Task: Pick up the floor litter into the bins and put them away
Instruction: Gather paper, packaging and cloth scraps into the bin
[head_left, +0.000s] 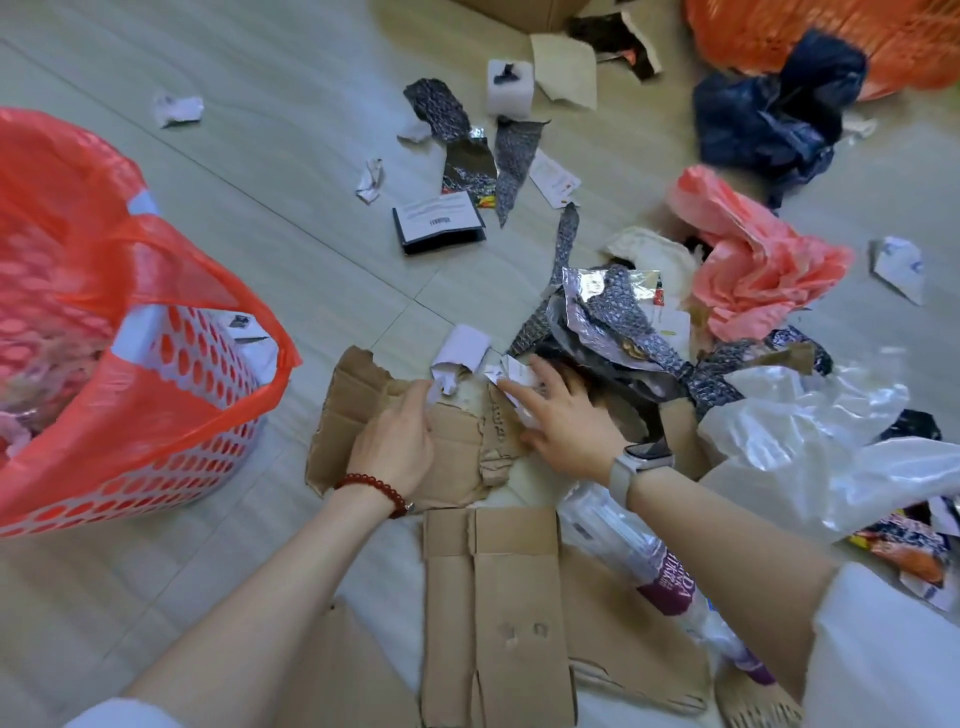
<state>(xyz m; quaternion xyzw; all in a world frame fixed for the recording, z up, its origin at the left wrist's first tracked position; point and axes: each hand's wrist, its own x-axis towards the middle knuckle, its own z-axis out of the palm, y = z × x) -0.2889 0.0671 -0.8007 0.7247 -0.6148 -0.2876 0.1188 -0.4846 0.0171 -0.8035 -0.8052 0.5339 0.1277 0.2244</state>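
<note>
A: What have I got in front of me?

B: Both hands are down on the floor (270, 249) litter. My left hand (393, 437) rests on a torn piece of cardboard (457, 441), its fingers (410, 400) curled around the ragged upper edge and a bit of white paper there. I'd call that a hold on the cardboard.

A: And the right hand?

B: My right hand (566, 422) is just beside it, the index finger stretched out flat and pressing on a crumpled paper scrap (511, 376). The other fingers reach into the pile of foil wrappers (608, 306); they are blurred, so I cannot tell whether they hold anything.

A: Where is the bin?

B: The bin (171, 405) stands to my left, well apart from the hands, a white basket with holes, lined with an orange bag (78, 218). Some paper already lies inside it.

A: What else is around?

B: A flat cardboard sheet (498, 613) lies near my knees, touching a clear plastic package (644, 551) under my right forearm. A pink plastic bag (748, 260) and a dark blue bag (769, 114) lie further off on the right, a clear bag (810, 441) nearer. Small paper scraps dot the floor beyond.
</note>
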